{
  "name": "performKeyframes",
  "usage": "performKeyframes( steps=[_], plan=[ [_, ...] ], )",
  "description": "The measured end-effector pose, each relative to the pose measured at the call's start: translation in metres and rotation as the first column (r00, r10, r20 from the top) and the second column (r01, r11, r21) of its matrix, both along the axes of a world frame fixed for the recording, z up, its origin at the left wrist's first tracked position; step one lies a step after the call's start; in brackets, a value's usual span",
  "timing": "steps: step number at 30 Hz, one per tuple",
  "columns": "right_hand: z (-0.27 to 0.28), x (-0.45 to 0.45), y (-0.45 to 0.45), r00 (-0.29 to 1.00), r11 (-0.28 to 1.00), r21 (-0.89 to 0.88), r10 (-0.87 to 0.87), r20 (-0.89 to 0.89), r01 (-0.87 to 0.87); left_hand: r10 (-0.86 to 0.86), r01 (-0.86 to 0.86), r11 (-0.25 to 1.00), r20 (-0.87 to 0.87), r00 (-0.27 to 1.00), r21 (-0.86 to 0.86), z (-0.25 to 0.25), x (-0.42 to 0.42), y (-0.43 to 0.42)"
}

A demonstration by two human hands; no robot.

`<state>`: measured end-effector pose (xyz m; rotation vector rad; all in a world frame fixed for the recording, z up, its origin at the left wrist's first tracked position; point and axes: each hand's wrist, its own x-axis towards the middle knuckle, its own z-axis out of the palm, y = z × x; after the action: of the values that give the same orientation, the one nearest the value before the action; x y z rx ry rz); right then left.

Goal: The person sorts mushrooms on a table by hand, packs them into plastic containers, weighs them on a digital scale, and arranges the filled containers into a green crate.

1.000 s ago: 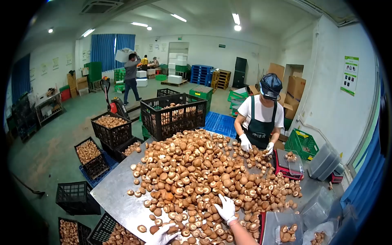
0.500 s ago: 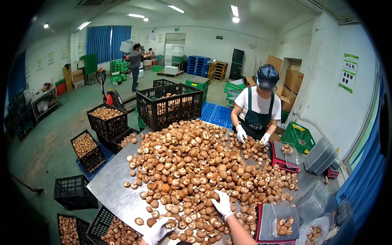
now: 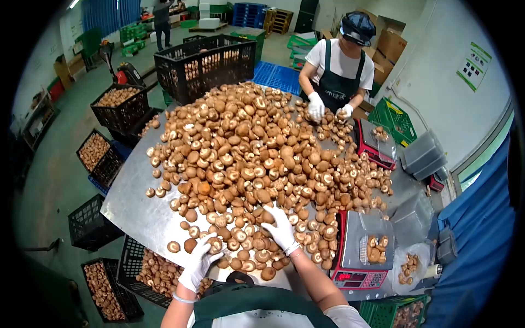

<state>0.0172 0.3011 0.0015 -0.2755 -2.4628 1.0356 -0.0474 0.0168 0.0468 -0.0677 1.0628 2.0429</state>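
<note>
A large heap of brown shiitake mushrooms [image 3: 240, 158] covers much of the metal table [image 3: 131, 199]. In a white glove, my left hand [image 3: 198, 263] curls its thumb and fingers around one mushroom [image 3: 215, 244] at the near edge of the heap. My right hand [image 3: 282, 230], gloved too, lies to the right with a mushroom [image 3: 267, 217] between thumb and fingers. Loose mushrooms lie between both hands. To the right, a red scale [image 3: 350, 279] bears a clear plastic box [image 3: 363, 250] with several mushrooms in it.
Across the table a co-worker [image 3: 342, 71] in white gloves handles mushrooms beside a second scale [image 3: 377, 143]. Black crates [image 3: 205, 65] of mushrooms stand behind and left. Stacked clear boxes [image 3: 424, 156] and a plastic bag [image 3: 402, 273] of mushrooms are at right.
My view has tilted down, bringing my apron and forearms into sight. Both hands stay near the heap's front edge, each at a mushroom. The co-worker's hands have shifted slightly.
</note>
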Motion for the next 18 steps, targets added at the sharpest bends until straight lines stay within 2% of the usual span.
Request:
performKeyframes(
  steps=[1,2,3,4,5,7,8,10,12,14,18],
  plan=[
    [0.010,0.003,0.004,0.999,0.978,-0.206,-0.023,0.043,0.031,-0.009,0.009,1.000,0.009,1.000,0.002,-0.007,0.000,0.000],
    [0.005,0.003,0.010,0.998,0.945,-0.322,-0.064,-0.014,0.056,-0.015,0.015,1.000,0.018,1.000,0.004,-0.012,-0.001,-0.001],
    [0.008,0.003,0.014,0.997,0.732,-0.681,-0.069,-0.035,0.026,-0.031,0.031,1.000,0.017,0.999,0.002,-0.014,-0.001,0.000],
    [0.011,0.005,0.019,0.995,0.393,-0.920,-0.088,-0.054,-0.015,-0.051,0.051,0.999,0.018,0.999,0.001,-0.016,0.000,0.003],
    [0.013,0.008,0.019,0.985,0.130,-0.985,-0.116,-0.129,-0.113,-0.050,0.050,0.999,0.033,0.998,0.007,-0.016,0.000,0.005],
    [0.016,0.009,0.019,0.988,-0.116,-0.985,-0.104,-0.118,-0.129,-0.073,0.073,0.997,0.018,0.997,0.005,-0.018,0.000,0.013],
    [0.017,0.010,0.018,0.988,-0.199,-0.971,-0.108,-0.113,-0.132,-0.074,0.074,0.997,0.008,0.997,0.005,-0.017,0.001,0.017],
    [0.003,0.010,0.016,0.986,-0.213,-0.965,-0.094,-0.138,-0.156,-0.084,0.083,0.996,0.044,0.995,0.036,-0.008,0.003,0.030],
    [0.006,0.006,0.008,0.970,-0.256,-0.943,-0.175,-0.170,-0.212,-0.100,0.090,0.992,0.123,0.987,0.090,-0.004,0.003,0.043],
    [0.014,0.006,0.001,0.973,-0.250,-0.944,-0.135,-0.185,-0.214,-0.118,0.091,0.984,0.175,0.978,0.153,-0.011,0.004,0.052],
    [0.035,0.003,-0.019,0.975,-0.184,-0.967,-0.165,-0.146,-0.176,-0.107,0.038,0.972,0.293,0.950,0.233,-0.015,0.004,0.067]
  ],
)
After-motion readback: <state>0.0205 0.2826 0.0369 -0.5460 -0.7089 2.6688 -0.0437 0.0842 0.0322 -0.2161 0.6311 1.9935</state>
